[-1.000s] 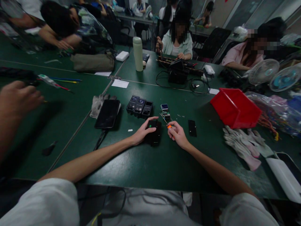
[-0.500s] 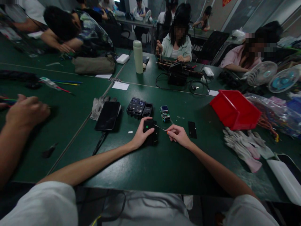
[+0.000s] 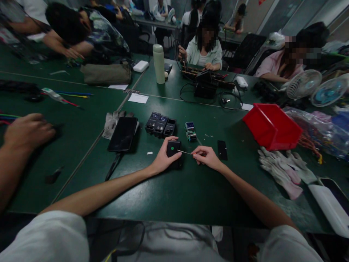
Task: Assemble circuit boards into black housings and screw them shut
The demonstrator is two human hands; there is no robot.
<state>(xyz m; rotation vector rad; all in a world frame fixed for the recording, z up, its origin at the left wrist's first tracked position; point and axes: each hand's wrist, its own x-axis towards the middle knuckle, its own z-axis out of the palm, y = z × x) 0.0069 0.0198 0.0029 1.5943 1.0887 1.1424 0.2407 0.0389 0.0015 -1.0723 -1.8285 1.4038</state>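
Observation:
My left hand [image 3: 167, 155] is closed around a black plastic case [image 3: 173, 145] with a green dot on its face, holding it on the green table. In my right hand [image 3: 205, 158], a thin screwdriver [image 3: 185, 152] with a metal shaft and a bit of orange at the handle is pinched between the fingers. Its tip reaches the case near the green dot; whether it touches cannot be made out. Just beyond my hands lie several joined black modules [image 3: 160, 124] and a small circuit board with a screen [image 3: 190, 131]. A flat black panel [image 3: 222, 150] rests right of my right hand.
To the left are a dark phone [image 3: 123, 134] on a cable and grey gloves [image 3: 110, 124]. A red bin [image 3: 271, 127], work gloves [image 3: 280, 173] and a white device [image 3: 327, 207] stand right. A green bottle [image 3: 159, 64] is behind. A co-worker's hand [image 3: 28, 133] rests left.
The black case has turned in my left hand, so its dotted face shows more and its side less. The screwdriver's tip has moved from the case's edge onto that face.

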